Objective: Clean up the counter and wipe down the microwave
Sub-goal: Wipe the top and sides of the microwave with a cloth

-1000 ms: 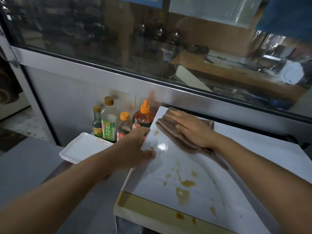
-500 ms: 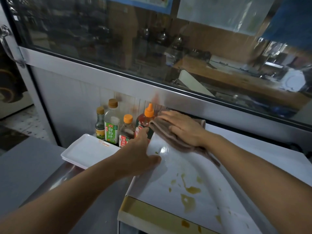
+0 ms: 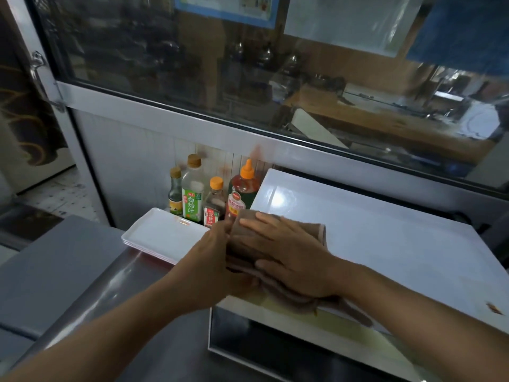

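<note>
A white microwave (image 3: 385, 244) stands on the steel counter (image 3: 82, 285), its flat top facing me. A brown cloth (image 3: 316, 232) lies on the top's front left corner. My right hand (image 3: 286, 257) presses flat on the cloth with straight fingers. My left hand (image 3: 214, 268) rests against the microwave's left edge beside the cloth, its fingers partly hidden under the cloth's edge. A small brown stain (image 3: 494, 308) shows on the top at the right. The top behind the cloth looks glossy and white.
A stack of white trays (image 3: 162, 232) sits on the counter left of the microwave. Behind it stand several sauce bottles (image 3: 192, 194) against the wall, among them a red one with an orange cap (image 3: 242, 191). A glass window (image 3: 248, 78) runs above.
My right hand has dragged the cloth from the top's back left corner toward the front, over the brown stains. My left hand followed along the left edge. The camera tilted down.
</note>
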The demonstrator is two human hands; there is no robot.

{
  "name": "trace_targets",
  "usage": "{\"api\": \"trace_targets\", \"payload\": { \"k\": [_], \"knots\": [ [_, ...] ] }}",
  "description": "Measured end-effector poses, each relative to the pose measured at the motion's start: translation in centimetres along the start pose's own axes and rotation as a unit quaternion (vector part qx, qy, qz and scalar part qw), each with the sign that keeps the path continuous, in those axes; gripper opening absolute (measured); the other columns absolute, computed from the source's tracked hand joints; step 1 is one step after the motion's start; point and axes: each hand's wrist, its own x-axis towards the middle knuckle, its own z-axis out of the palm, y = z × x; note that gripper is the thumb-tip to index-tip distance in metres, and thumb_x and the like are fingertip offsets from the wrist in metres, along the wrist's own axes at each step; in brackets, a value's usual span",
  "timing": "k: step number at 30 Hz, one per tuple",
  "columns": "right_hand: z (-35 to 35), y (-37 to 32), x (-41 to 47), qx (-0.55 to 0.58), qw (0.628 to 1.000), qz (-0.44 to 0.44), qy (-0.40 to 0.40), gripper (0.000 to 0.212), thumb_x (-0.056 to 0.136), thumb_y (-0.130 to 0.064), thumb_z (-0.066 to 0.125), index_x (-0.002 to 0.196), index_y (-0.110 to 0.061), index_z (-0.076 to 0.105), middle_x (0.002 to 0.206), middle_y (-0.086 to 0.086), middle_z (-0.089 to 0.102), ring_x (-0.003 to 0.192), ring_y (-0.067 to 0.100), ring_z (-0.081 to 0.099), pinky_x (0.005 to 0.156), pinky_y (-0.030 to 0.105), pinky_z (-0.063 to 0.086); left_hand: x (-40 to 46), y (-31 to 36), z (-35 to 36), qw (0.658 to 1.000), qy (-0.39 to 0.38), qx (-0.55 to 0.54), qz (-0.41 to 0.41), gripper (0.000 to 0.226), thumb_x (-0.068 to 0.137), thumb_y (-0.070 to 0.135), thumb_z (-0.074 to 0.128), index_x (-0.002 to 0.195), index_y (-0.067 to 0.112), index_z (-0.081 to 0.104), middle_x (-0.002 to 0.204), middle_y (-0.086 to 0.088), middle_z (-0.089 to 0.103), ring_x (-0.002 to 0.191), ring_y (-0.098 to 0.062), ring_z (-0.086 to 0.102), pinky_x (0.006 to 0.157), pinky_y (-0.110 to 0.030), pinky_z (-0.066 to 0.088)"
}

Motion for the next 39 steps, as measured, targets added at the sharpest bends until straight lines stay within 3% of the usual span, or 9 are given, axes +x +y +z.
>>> {"api": "trace_targets", "payload": {
  "k": [3, 9, 16, 21, 24, 26, 30, 34, 39],
  "knots": [
    [-0.8, 1.9, 0.4, 0.022, 0.999, 0.025, -0.021, 0.052, 0.097, -0.041, 0.031, 0.147, -0.033, 0.026, 0.158, -0.009, 0.018, 0.145, 0.01, 0.01, 0.117, 0.035, 0.011, -1.0, -0.4, 0.3, 1.0, -0.003, -0.011, -0.026, 0.048, 0.07, 0.016, 0.077, 0.096, 0.042, 0.045, 0.091, 0.023, 0.058, 0.089, 0.006, 0.055, 0.069, -0.007, 0.044],
    [-1.3, 5.5, 2.6, -0.027, 0.975, 0.217, -0.027, 0.05, 0.1, -0.034, 0.03, 0.149, -0.035, 0.018, 0.16, -0.008, 0.007, 0.147, 0.015, 0.008, 0.119, 0.041, 0.011, -1.3, 0.1, 0.6, 0.997, -0.008, -0.007, -0.082, 0.051, 0.073, 0.021, 0.076, 0.112, 0.032, 0.046, 0.095, 0.022, 0.049, 0.087, -0.002, 0.051, 0.066, -0.008, 0.039],
    [-0.1, -2.5, -4.6, -0.025, 0.992, 0.12, -0.016, 0.061, 0.092, -0.059, 0.013, 0.149, -0.04, 0.006, 0.159, -0.011, 0.006, 0.146, 0.011, 0.0, 0.118, 0.034, 0.002, -1.3, 1.1, 0.9, 0.994, 0.018, 0.044, -0.097, 0.054, 0.074, 0.025, 0.076, 0.12, 0.021, 0.048, 0.104, 0.01, 0.05, 0.095, -0.012, 0.049, 0.067, -0.021, 0.041],
    [-2.9, 2.6, -11.1, 0.024, 0.969, 0.246, 0.002, 0.047, 0.102, -0.029, 0.029, 0.148, -0.037, 0.018, 0.158, -0.014, 0.009, 0.146, 0.006, 0.005, 0.119, 0.037, 0.012, -1.3, 1.8, 1.1, 0.985, 0.03, 0.127, -0.115, 0.061, 0.077, 0.027, 0.074, 0.131, 0.025, 0.046, 0.138, 0.003, 0.045, 0.121, -0.018, 0.044, 0.094, -0.03, 0.04],
    [-3.5, 4.5, -11.3, -0.024, 0.941, 0.338, -0.006, 0.048, 0.102, -0.026, 0.025, 0.149, -0.03, 0.021, 0.157, -0.008, 0.017, 0.146, 0.014, 0.011, 0.116, 0.041, 0.019, -1.5, 1.5, 1.0, 0.987, 0.02, 0.111, -0.112, 0.057, 0.079, 0.026, 0.073, 0.13, 0.024, 0.047, 0.139, 0.003, 0.043, 0.121, -0.017, 0.044, 0.09, -0.025, 0.035],
    [-2.6, 2.8, -9.6, -0.035, 0.922, 0.385, -0.019, 0.05, 0.101, -0.036, 0.023, 0.15, -0.028, 0.015, 0.159, -0.002, 0.01, 0.147, 0.023, 0.006, 0.118, 0.042, 0.011, -1.6, 1.3, 0.9, 0.989, 0.017, 0.094, -0.116, 0.057, 0.08, 0.025, 0.071, 0.131, 0.025, 0.046, 0.14, 0.004, 0.042, 0.12, -0.016, 0.044, 0.089, -0.025, 0.034],
    [-0.4, -3.5, -7.8, -0.015, 0.951, 0.309, -0.01, 0.059, 0.096, -0.055, 0.021, 0.15, -0.034, 0.009, 0.16, -0.001, 0.0, 0.147, 0.022, -0.004, 0.117, 0.04, -0.003, -1.6, 1.3, 1.1, 0.987, 0.014, 0.097, -0.128, 0.055, 0.083, 0.024, 0.068, 0.133, 0.026, 0.045, 0.143, 0.003, 0.04, 0.123, -0.019, 0.043, 0.09, -0.027, 0.033],
    [-0.9, -4.8, -11.9, -0.021, 0.96, 0.278, -0.011, 0.056, 0.098, -0.052, 0.02, 0.149, -0.038, 0.004, 0.159, -0.011, -0.003, 0.146, 0.012, -0.006, 0.119, 0.037, -0.003, -1.7, 2.3, 1.2, 0.976, 0.016, 0.163, -0.147, 0.051, 0.084, 0.025, 0.067, 0.131, 0.025, 0.048, 0.143, 0.0, 0.042, 0.126, -0.024, 0.042, 0.103, -0.037, 0.035],
    [-2.6, -1.6, -22.3, -0.025, 0.917, 0.398, -0.01, 0.053, 0.098, -0.047, 0.015, 0.149, -0.038, 0.001, 0.159, -0.011, -0.004, 0.146, 0.009, -0.004, 0.12, 0.035, 0.001, -3.0, 4.4, 3.1, 0.968, 0.092, 0.228, -0.042, 0.034, 0.082, 0.016, 0.066, 0.116, 0.024, 0.061, 0.127, 0.002, 0.058, 0.118, -0.025, 0.05, 0.101, -0.045, 0.041]
  ]
}}
